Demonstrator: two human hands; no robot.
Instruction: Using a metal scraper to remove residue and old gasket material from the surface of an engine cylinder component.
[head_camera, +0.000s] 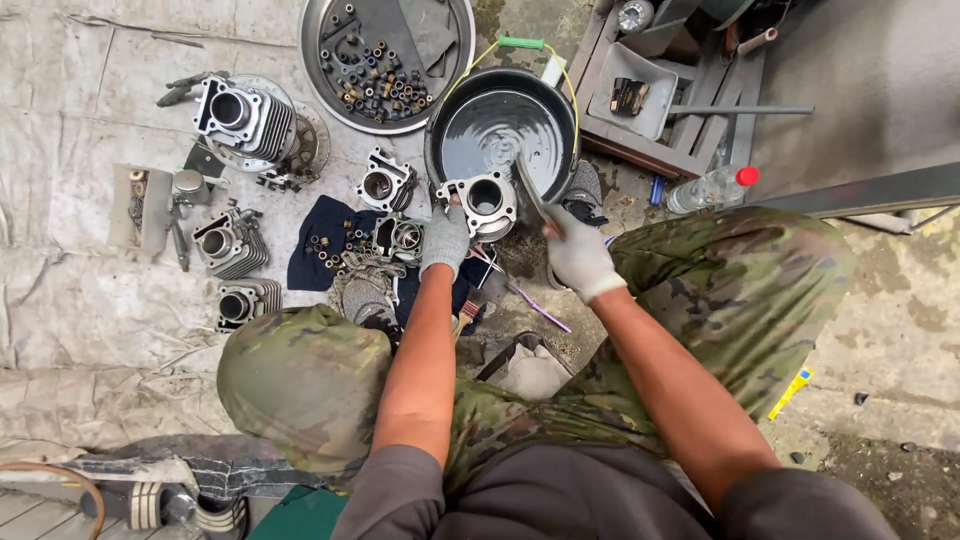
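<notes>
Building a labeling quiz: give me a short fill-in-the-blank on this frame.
1. The left hand holds a metal engine ____ at the basin's rim.
2. The black basin holds dark ____.
3. The right hand grips a flat metal ____.
4. The clear bottle has a ____ cap.

Missing: cylinder; liquid; blade; red

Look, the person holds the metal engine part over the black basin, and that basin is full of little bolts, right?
Not quite. In the head view the black basin holds only dark liquid. The little bolts lie in the silver tray beside it. The left hand does hold the metal engine part at the basin's edge.
</notes>
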